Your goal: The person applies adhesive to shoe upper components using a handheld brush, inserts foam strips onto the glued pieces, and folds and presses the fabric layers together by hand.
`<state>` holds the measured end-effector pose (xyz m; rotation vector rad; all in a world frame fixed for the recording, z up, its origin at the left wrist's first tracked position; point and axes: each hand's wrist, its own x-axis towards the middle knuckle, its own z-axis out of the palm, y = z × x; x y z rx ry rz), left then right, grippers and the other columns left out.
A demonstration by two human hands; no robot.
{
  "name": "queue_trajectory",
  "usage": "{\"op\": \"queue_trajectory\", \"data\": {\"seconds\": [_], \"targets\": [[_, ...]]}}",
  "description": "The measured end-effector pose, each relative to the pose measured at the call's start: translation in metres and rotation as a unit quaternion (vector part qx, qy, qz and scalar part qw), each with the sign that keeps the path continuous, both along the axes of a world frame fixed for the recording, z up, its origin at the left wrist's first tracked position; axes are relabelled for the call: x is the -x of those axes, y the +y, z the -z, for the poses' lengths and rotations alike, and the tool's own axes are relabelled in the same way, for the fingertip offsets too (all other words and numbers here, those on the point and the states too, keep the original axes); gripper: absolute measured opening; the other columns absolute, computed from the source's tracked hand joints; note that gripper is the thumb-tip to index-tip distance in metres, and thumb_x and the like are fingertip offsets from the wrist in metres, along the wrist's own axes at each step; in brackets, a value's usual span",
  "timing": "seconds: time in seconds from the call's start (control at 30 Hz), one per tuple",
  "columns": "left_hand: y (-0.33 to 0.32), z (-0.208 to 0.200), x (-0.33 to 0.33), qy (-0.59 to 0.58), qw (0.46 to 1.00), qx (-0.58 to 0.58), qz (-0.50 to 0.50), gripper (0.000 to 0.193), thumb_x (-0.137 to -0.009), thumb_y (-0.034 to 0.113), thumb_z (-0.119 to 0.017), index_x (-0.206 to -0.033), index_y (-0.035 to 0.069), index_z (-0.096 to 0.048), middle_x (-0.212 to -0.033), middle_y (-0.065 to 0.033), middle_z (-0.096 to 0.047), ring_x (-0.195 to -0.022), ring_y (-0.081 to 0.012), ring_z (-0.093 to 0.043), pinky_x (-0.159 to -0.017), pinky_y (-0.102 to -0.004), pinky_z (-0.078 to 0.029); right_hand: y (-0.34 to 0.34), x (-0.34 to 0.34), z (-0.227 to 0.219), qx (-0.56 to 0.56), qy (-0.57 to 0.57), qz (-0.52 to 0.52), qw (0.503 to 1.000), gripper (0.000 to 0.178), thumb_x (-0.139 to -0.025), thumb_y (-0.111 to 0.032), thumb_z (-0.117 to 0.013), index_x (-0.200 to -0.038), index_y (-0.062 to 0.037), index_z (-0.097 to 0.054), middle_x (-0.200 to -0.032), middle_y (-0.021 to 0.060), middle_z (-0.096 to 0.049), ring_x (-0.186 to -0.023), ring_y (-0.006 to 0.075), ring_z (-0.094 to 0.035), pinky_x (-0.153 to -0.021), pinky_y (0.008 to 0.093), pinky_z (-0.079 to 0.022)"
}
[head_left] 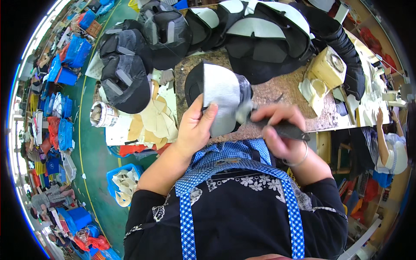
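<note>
In front of my chest, my left hand (197, 128) grips what looks like a black shoe upper with a silvery-white lining (221, 89). Its thumb lies on the pale face, and the other fingers go behind. My right hand (281, 141) is closed around the dark handle of a hand tool (291, 131). That tool's pale head is smeared by motion at the right edge of the upper, so I cannot tell its kind or whether it touches. A bracelet circles my right wrist.
Similar black pieces (125, 82) crowd the table's far side and left. Cream cut pieces (158, 119) lie left beside a white tub (104, 115). A yellowish container (327, 69) stands right on the worn tabletop (277, 93). Below left is a blue basket (113, 182). Another person's arms (381, 134) show far right.
</note>
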<state>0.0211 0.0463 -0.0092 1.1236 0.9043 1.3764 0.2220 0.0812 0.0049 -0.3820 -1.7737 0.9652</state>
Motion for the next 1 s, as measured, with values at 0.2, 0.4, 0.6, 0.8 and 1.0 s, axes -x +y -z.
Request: {"op": "queue_trajectory", "data": {"seconds": [0.2, 0.4, 0.6, 0.8, 1.0], "targets": [[-0.003, -0.013, -0.002, 0.052, 0.996, -0.021, -0.063, 0.035, -0.094, 0.018, -0.038, -0.124, 0.001, -0.037, -0.11, -0.0089, -0.053, -0.101, -0.0145, -0.051, -0.086, -0.0257, -0.04, 0.0, 0.013, -0.018, 0.068, 0.122, 0.044, 0.989, 0.02, -0.079, -0.005, -0.061, -0.09, -0.0014, -0.045, -0.091, 0.0183, -0.059, -0.074, 0.0165, -0.06, -0.063, 0.0276, -0.05], [0.0, -0.018, -0.005, -0.026, 0.992, -0.034, -0.123, 0.034, -0.095, 0.018, -0.035, -0.124, 0.0, -0.036, -0.111, -0.0096, -0.052, -0.101, -0.0153, -0.051, -0.086, -0.0271, -0.04, -0.015, 0.024, -0.013, -0.137, -0.075, -0.012, 0.988, 0.025, -0.068, -0.008, -0.072, -0.08, -0.0023, -0.051, -0.078, 0.013, -0.062, -0.068, 0.0224, -0.063, -0.06, 0.0287, -0.051], [-0.009, -0.024, -0.005, 0.097, 0.988, -0.058, -0.104, 0.033, -0.094, 0.017, -0.036, -0.122, -0.001, -0.038, -0.109, -0.0081, -0.053, -0.098, -0.0133, -0.051, -0.085, -0.0256, -0.04, 0.03, 0.025, -0.042, 0.069, 0.16, 0.097, 0.98, 0.012, -0.082, 0.001, -0.053, -0.088, 0.0015, -0.042, -0.088, 0.018, -0.059, -0.064, 0.0128, -0.057, -0.06, 0.0232, -0.048], [-0.005, -0.018, 0.0, -0.01, 0.988, -0.062, -0.142, 0.033, -0.094, 0.015, -0.035, -0.123, -0.001, -0.037, -0.109, -0.0085, -0.053, -0.098, -0.0138, -0.052, -0.085, -0.0258, -0.04, 0.018, 0.01, -0.018, 0.076, -0.034, -0.016, 0.996, 0.012, -0.081, -0.001, -0.052, -0.085, -0.0017, -0.041, -0.085, 0.018, -0.059, -0.059, 0.0091, -0.054, -0.055, 0.0205, -0.046], [-0.006, -0.021, -0.007, 0.056, 0.985, -0.081, -0.143, 0.033, -0.094, 0.015, -0.036, -0.123, -0.001, -0.037, -0.11, -0.0091, -0.053, -0.1, -0.0132, -0.05, -0.086, -0.0254, -0.039, 0.031, 0.024, -0.035, 0.236, 0.15, 0.063, 0.958, 0.012, -0.082, -0.009, -0.054, -0.082, -0.002, -0.044, -0.082, 0.0157, -0.061, -0.057, 0.0094, -0.054, -0.053, 0.0192, -0.044]]}}
